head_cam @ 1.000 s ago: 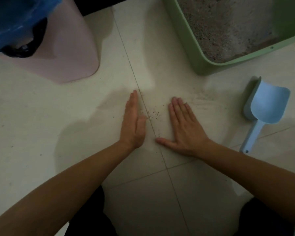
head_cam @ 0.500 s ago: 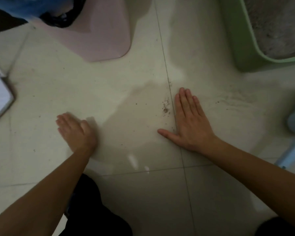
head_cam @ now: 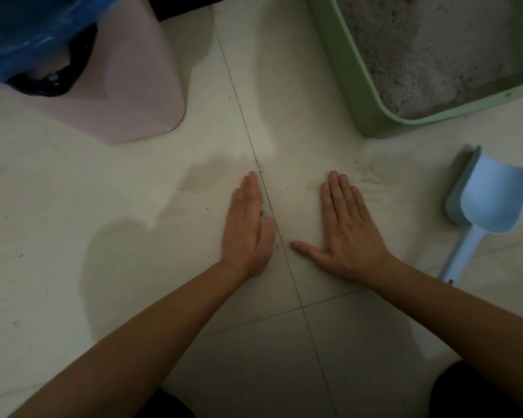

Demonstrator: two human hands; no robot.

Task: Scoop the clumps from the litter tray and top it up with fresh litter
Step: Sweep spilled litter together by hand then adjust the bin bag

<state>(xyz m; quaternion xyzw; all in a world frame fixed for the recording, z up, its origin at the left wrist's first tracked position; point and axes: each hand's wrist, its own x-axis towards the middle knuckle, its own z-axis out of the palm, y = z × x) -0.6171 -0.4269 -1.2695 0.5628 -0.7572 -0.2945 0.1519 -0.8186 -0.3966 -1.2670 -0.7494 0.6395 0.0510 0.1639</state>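
A green litter tray (head_cam: 366, 110) holding pale grey litter (head_cam: 420, 55) stands at the top right. A light blue scoop (head_cam: 492, 203) lies on the floor tiles to its lower right, untouched. My left hand (head_cam: 246, 227) stands on its edge on the floor, fingers straight and together, with a few spilled litter grains (head_cam: 262, 211) against its palm side. My right hand (head_cam: 349, 224) lies flat on the floor a short way to the right, fingers straight, thumb out. Both hands hold nothing.
A pink bin (head_cam: 124, 95) with a blue bag (head_cam: 27, 34) over a dark liner stands at the top left. A tile joint (head_cam: 296, 288) runs between my hands. My dark-clothed knees show at the bottom edge.
My left hand was out to the left half a second ago and has swept back right to the tile joint, pushing grains along. The view has swung back right. My right hand stayed flat.
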